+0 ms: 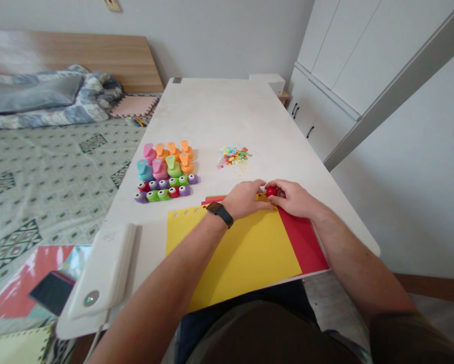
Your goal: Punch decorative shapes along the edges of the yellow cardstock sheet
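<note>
A small red craft punch (271, 191) sits at the far edge of a yellow paper sheet (242, 253), toward its right corner. The fingers and thumb of my right hand (297, 197) are closed around this punch. Just left of it, my left hand (244, 198) grips the far edge of the yellow sheet, thumb on the near side; its other fingertips are partly hidden. Flower-shaped holes show along the sheet's far left edge. Red paper (303, 240) lies beneath the yellow sheet and sticks out on the right.
Rows of small craft punches (162, 194) and larger colourful punches (170, 164) stand at the left. Paper confetti (234, 156) is piled beyond my hands. A white device (105, 268) with a cable lies at the table's (212, 111) near left. A bed (60, 167) adjoins the left side.
</note>
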Motion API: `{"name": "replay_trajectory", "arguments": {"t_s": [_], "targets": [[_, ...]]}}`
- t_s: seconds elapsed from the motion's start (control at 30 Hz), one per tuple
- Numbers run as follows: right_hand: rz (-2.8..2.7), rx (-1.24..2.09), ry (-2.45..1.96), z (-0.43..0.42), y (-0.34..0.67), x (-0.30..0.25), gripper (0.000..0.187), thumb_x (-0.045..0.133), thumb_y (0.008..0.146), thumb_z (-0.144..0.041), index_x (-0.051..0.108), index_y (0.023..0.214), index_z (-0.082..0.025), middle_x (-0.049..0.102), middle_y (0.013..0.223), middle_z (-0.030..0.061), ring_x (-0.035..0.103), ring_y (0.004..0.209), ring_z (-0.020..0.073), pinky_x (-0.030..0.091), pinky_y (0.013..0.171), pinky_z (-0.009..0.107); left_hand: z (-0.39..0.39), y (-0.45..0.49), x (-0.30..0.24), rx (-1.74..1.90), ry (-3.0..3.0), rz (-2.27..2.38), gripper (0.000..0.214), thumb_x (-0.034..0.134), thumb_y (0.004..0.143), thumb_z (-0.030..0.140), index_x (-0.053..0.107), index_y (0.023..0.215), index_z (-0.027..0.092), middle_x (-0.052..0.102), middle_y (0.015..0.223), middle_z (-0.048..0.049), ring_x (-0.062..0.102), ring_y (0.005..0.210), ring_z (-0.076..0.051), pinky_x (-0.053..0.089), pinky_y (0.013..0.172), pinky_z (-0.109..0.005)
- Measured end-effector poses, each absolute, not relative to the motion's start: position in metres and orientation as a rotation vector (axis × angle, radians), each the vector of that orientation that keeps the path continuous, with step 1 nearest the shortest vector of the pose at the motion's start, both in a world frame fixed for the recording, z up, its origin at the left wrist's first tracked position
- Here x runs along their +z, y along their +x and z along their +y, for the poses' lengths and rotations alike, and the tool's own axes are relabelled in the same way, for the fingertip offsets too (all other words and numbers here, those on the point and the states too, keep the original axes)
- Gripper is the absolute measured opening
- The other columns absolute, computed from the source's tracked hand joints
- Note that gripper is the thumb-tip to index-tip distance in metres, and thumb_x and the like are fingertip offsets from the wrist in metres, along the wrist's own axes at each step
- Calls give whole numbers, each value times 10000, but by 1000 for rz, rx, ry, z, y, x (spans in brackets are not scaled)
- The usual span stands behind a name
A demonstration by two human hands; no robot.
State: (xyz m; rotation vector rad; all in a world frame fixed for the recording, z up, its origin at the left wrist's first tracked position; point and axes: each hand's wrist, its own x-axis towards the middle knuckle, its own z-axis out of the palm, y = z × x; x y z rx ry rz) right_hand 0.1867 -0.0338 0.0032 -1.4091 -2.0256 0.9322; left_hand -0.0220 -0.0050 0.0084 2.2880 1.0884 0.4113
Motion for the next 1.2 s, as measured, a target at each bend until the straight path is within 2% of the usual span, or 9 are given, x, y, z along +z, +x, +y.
{"name": "replay_trajectory", "arguments": {"t_s": [0.1,0.2,0.33,0.53,0.8,0.93,1.2], "targets": [[-1959,975,-1421,-32,190,1,285,666,893,-288,682,1163,-197,703,888,30,599,712,169,460,672,312,-6,-26,5,411,2309,1175,533,765,852,435,630,1298,178,778,1145,-89,729,1048,-257,540,883,-334],[-1881,967,-1432,-28,194,-4,292,669,899,-321,687,1171,-216,720,954,43,644,807,197,497,744,333,-6,-30,3,413,2326,1235,317,659,928,307,672,1217,176,783,1113,-84,729,1020,-241,537,876,-331],[-1835,942,-1462,-25,197,-7,277,661,914,-366,702,1154,-234,729,991,50,655,866,218,510,806,361,-7,-32,1,408,2354,1244,212,577,968,270,701,1113,180,786,1059,-78,727,963,-234,534,825,-325],[-1687,988,-1441,-24,196,-6,309,674,900,-411,697,1135,-211,725,996,55,646,886,213,502,816,354,-8,-36,-2,428,2362,1234,188,563,968,277,706,1056,192,787,1018,-63,720,913,-226,522,786,-317],[-1296,1224,-1354,-24,190,-4,347,718,866,-478,691,1065,-194,710,950,43,554,678,128,389,551,246,-9,-40,-5,470,2355,1207,207,543,975,296,706,1060,200,782,1023,-59,717,934,-221,525,812,-316],[-1171,1306,-1289,-23,190,-3,346,731,859,-502,701,995,-185,711,921,63,560,657,130,346,484,236,-11,-41,-7,500,2337,1201,221,531,986,315,707,1060,203,779,1022,-59,715,933,-214,529,832,-315],[-982,1482,-1217,-23,188,2,389,710,881,-547,679,918,-160,705,835,98,597,661,153,372,461,226,-16,-42,-14,572,2329,1205,227,532,998,334,699,1075,200,768,1017,-68,696,945,-221,519,854,-332]]}}
